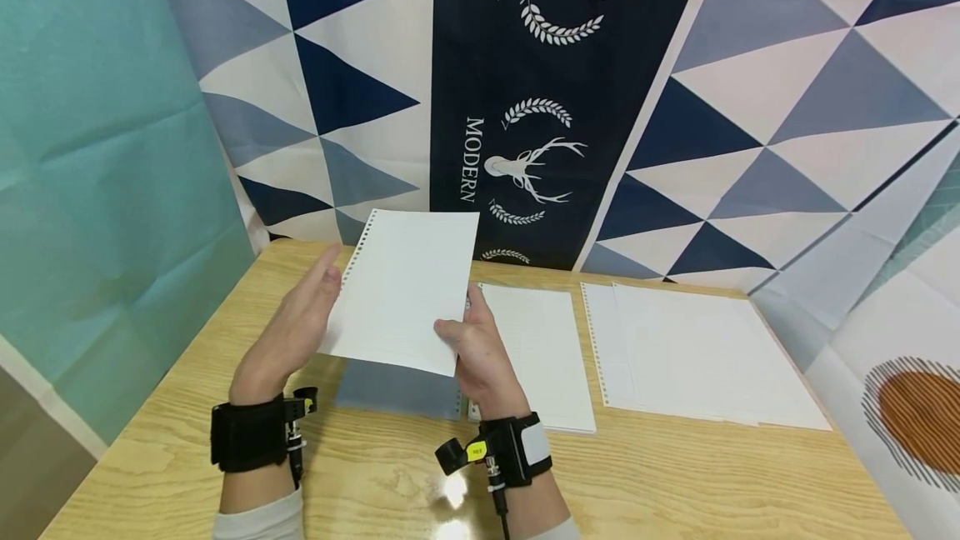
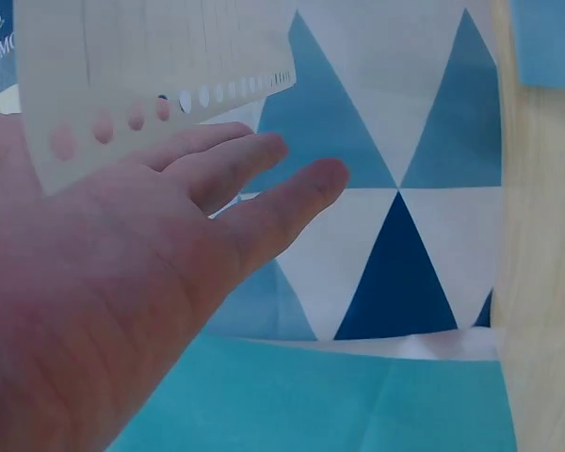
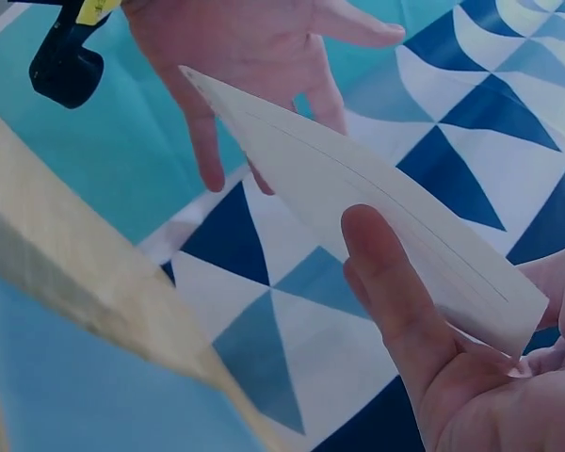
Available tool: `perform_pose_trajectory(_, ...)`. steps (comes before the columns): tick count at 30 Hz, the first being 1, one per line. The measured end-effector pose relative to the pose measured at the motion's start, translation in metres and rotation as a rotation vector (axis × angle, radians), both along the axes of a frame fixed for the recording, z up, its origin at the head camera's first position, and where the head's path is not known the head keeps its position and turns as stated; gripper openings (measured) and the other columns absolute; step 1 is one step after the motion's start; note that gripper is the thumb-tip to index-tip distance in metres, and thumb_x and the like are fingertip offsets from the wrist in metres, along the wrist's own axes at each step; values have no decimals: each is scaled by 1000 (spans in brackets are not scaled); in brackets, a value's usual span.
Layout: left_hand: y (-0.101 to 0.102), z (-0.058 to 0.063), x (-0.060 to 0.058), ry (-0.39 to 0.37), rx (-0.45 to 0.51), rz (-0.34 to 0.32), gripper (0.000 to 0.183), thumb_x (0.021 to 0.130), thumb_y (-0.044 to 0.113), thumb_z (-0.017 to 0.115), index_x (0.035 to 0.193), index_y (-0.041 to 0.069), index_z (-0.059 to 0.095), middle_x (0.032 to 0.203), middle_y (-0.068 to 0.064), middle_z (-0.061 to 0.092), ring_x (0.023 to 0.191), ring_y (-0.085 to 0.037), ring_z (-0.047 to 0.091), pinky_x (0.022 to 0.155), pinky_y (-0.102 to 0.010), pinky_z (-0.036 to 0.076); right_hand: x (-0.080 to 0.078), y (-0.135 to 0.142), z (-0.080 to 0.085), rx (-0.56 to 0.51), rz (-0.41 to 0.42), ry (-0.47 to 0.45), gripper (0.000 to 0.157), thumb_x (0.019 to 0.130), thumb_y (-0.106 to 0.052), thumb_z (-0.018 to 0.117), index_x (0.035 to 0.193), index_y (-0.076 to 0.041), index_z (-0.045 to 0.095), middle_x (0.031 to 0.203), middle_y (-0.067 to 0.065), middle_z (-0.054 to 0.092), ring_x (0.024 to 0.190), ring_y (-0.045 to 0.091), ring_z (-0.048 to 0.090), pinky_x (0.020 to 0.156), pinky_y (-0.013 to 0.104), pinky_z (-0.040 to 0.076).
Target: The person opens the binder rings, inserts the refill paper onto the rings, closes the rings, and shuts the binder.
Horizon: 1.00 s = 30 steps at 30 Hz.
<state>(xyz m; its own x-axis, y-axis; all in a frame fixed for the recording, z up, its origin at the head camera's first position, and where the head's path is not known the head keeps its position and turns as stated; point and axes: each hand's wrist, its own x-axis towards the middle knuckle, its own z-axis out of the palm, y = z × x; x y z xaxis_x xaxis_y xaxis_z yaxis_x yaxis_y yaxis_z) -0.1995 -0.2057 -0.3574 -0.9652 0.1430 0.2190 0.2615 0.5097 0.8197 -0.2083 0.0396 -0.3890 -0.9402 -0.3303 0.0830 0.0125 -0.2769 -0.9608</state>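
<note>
A small stack of white loose-leaf paper [image 1: 405,282], punched with holes along its left edge, is held up above the table. My right hand [image 1: 487,348] grips its lower right side, the thumb lying on the front face; the right wrist view shows the stack [image 3: 358,198] nearly edge-on beside that thumb [image 3: 386,264]. My left hand [image 1: 288,336] is beside the punched edge with its fingers extended. In the left wrist view, the row of holes in the paper [image 2: 122,66] passes close over the left palm [image 2: 104,273]; whether they touch I cannot tell.
Below the held paper a blue-grey sheet or cover [image 1: 397,390] lies on the wooden table [image 1: 375,473]. Right of it is a stack of lined paper [image 1: 540,357], then overlapping white sheets [image 1: 712,348]. Patterned cloth [image 1: 360,107] hangs behind the table.
</note>
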Motion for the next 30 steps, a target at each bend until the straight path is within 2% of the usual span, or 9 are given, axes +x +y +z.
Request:
perform_pose_trajectory(7, 9, 1, 0, 27, 9, -41, 69, 110, 49, 21, 164, 8, 9, 172, -15, 13, 159, -35, 12, 125, -63, 12, 1, 11, 7, 37, -67, -17, 71, 90, 11, 39, 154, -18, 27, 145, 22, 55, 127, 30, 58, 99, 40, 48)
perform_pose_trajectory(10, 13, 2, 0, 36, 8, -63, 69, 110, 49, 21, 164, 8, 8, 172, -14, 11, 159, -35, 11, 126, -63, 12, 1, 16, 10, 37, -83, -20, 75, 89, 12, 39, 155, -22, 26, 146, 19, 53, 126, 29, 57, 95, 39, 49)
perform_pose_trajectory(14, 19, 4, 0, 52, 10, -93, 69, 110, 47, 21, 164, 6, 7, 172, -14, 10, 159, -35, 11, 126, -62, 12, 2, 24, 15, 0, -96, -20, 79, 89, 13, 39, 156, -27, 25, 146, 19, 55, 123, 30, 62, 88, 42, 55)
perform_pose_trajectory(18, 27, 6, 1, 78, 19, -128, 67, 111, 44, 22, 164, 4, 6, 172, -14, 8, 160, -34, 9, 126, -62, 11, 4, 32, 17, -13, -103, -2, 77, 90, 12, 37, 156, -27, 27, 141, 23, 58, 112, 29, 69, 80, 42, 58)
perform_pose_trajectory(22, 36, 6, 0, 118, 36, -174, 64, 112, 39, 24, 164, 8, 4, 172, -12, 8, 160, -30, 7, 126, -61, 11, 6, 38, 19, -18, -102, 15, 77, 91, 13, 36, 158, -25, 24, 144, 21, 56, 110, 27, 70, 80, 42, 60)
perform_pose_trajectory(27, 46, 7, 1, 132, 7, -164, 67, 111, 43, 27, 164, 9, 4, 173, -11, 6, 161, -30, 6, 126, -61, 11, 7, 47, 23, -14, -103, 16, 73, 93, 12, 34, 155, -24, 27, 141, 25, 58, 101, 23, 75, 78, 39, 62)
perform_pose_trajectory(30, 52, 8, 1, 148, -2, -156, 65, 111, 43, 29, 165, 17, 3, 173, -6, 3, 161, -27, 2, 127, -61, 9, 7, 54, 26, -4, -122, 5, 70, 94, 12, 33, 154, -25, 30, 140, 25, 59, 97, 20, 76, 76, 38, 63)
